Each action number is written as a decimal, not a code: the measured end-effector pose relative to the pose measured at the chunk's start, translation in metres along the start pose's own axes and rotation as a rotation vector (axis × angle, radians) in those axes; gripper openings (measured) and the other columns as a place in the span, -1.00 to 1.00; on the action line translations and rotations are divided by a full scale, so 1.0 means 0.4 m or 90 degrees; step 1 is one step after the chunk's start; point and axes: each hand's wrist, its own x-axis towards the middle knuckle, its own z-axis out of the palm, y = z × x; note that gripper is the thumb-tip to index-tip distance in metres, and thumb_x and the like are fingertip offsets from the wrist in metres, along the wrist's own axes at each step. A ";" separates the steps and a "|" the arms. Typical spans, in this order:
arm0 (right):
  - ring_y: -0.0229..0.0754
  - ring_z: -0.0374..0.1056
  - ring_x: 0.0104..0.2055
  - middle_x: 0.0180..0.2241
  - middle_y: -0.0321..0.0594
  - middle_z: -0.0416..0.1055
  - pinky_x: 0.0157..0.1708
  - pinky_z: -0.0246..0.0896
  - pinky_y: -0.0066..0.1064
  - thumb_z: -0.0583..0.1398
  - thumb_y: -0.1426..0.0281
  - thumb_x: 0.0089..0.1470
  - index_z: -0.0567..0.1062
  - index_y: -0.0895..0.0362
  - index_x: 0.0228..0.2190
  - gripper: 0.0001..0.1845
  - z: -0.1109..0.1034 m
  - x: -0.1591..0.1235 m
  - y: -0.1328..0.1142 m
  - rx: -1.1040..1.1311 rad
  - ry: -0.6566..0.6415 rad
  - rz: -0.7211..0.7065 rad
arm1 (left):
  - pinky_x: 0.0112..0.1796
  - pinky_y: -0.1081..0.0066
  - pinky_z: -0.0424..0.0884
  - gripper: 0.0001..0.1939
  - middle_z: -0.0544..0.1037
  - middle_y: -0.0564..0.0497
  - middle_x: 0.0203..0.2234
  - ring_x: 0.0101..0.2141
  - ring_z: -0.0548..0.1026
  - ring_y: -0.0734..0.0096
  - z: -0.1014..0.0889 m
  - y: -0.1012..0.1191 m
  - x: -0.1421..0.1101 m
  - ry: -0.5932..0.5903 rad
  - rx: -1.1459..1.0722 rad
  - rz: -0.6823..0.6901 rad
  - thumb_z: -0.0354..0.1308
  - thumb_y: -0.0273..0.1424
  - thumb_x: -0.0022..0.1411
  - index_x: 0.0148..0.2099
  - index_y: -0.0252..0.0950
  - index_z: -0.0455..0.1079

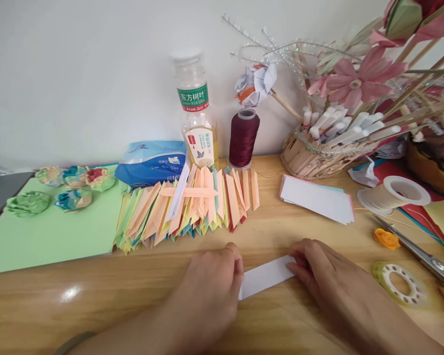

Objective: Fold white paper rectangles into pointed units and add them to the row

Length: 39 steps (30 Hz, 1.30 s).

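A narrow white paper strip (268, 277) lies between my two hands, low over the wooden table. My left hand (216, 283) pinches its left end, the fingertips partly hidden behind the knuckles. At the strip's right end my right hand (316, 271) holds the corner between thumb and fingers. Beyond my left hand spreads a pile of folded paper pieces (192, 207) in orange, yellow, green and other colours. A stack of white and coloured paper slips (316, 197) sits past my right hand.
Scissors (422, 251), a tape roll (400, 284), a small orange paper flower (387, 239) and a white thread spool (392, 195) lie on the right. Along the wall stand a bottle (196, 113), a maroon thread cone (244, 138) and a pen basket (311, 158). Green paper (59, 236) lies left.
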 end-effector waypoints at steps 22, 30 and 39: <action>-0.24 0.28 -0.55 -0.52 -0.32 0.32 -0.59 0.09 -0.46 -0.01 0.38 0.17 0.15 0.06 -0.36 -0.94 -0.017 0.007 -0.001 -0.005 -0.039 0.012 | -0.41 0.43 0.17 -0.82 0.42 0.08 -0.36 -0.34 0.38 0.35 0.003 -0.017 -0.007 0.068 0.235 0.148 0.04 -0.53 0.20 -0.14 -0.21 0.28; -0.25 0.27 -0.57 -0.52 -0.31 0.31 -0.63 0.06 -0.48 -0.02 0.37 0.17 0.14 0.08 -0.34 -0.94 -0.011 0.005 -0.009 -0.027 -0.027 0.026 | -0.34 0.42 0.18 -0.63 0.33 0.06 -0.31 -0.34 0.25 0.36 0.042 -0.054 0.012 0.151 0.459 0.396 -0.01 -0.34 0.35 0.16 0.09 0.13; -0.22 0.32 -0.43 -0.40 -0.24 0.34 -0.52 0.18 -0.43 -0.01 0.40 0.18 0.29 0.09 -0.34 -0.90 -0.043 0.008 0.013 -0.025 -0.033 0.014 | -0.31 0.39 0.16 -0.58 0.35 0.03 -0.25 -0.34 0.27 0.38 0.032 -0.058 0.013 0.166 0.500 0.430 -0.03 -0.40 0.36 0.21 0.07 0.08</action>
